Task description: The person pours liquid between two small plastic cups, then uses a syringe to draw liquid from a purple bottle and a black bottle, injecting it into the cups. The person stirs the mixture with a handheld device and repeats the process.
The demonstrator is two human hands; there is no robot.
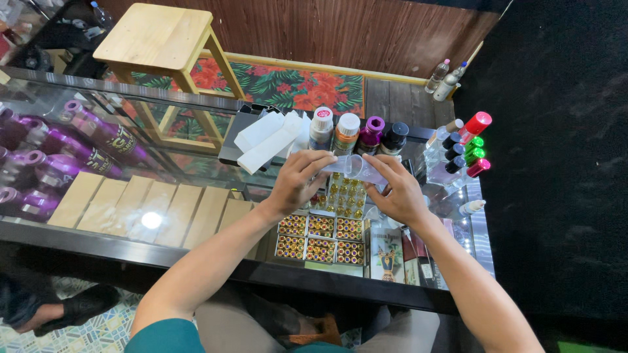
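Note:
Both my hands meet over a glass display counter (196, 167). My left hand (297, 183) and my right hand (396, 193) together hold a small clear plastic bottle (356, 168), lying almost sideways between the fingers. Just behind the hands stand several capped bottles: one with a white cap (322, 125), one with an orange collar (347, 131), one with a purple cap (373, 131) and one with a black cap (394, 136). Under the glass below my hands lie trays of small gold-capped vials (320, 238).
White boxes (268, 140) lie on the counter left of the bottles. Small spray bottles with red, green and black caps (468, 147) stand at the right end. Purple bottles (59, 150) and tan boxes (150, 209) fill the case. A wooden stool (157, 39) stands beyond.

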